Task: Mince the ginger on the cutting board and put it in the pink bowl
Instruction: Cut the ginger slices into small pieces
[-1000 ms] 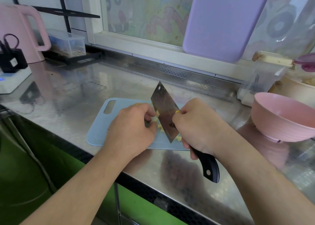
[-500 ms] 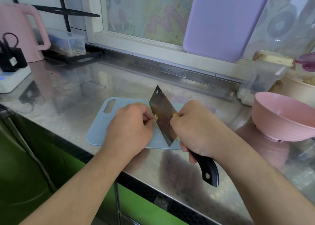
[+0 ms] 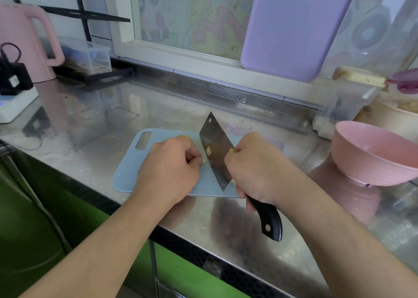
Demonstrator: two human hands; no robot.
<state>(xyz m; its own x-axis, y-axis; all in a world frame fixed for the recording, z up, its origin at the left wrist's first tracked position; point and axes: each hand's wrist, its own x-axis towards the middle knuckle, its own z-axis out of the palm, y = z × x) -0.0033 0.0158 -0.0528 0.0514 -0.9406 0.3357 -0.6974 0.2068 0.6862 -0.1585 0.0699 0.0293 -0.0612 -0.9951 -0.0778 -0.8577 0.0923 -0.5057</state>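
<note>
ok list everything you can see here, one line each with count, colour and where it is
cutting board: 1, light blue, on the steel counter, front centre
ginger: a few pale yellow bits, on the board and stuck to the blade
cleaver: 1, steel blade, black handle, over the board
bowl: 1, pink, on the counter at right
counter: 1, shiny steel
kettle: 1, pink, far left
clear box: 1, behind the kettle
purple board: 1, lilac, leaning on the window
clear container: 1, behind the bowl
left hand: 1, curled on the ginger beside the blade
right hand: 1, grips the cleaver handle
</note>
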